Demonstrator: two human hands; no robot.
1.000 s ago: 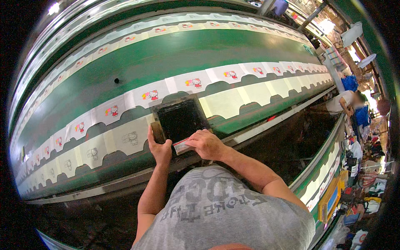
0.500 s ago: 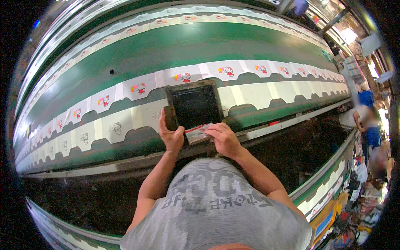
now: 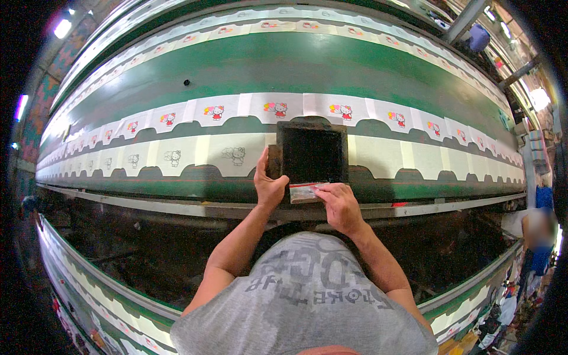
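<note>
**Hands on a dark printing frame over a long green desk**

Head view: a long green desk (image 3: 331,59) is curving across the picture, carrying two rows of white fabric pieces (image 3: 177,155) with cartoon prints. A dark square screen frame (image 3: 312,155) is lying on the lower row at centre. The left hand (image 3: 269,183) is gripping the frame's left edge, grip closed on it. The right hand (image 3: 338,204), at five o'clock from the frame, is pressing a small flat scraper (image 3: 305,191) against its near edge, fingers closed over it. A dim workshop is surrounding the desk; another person is standing at three o'clock.
</note>
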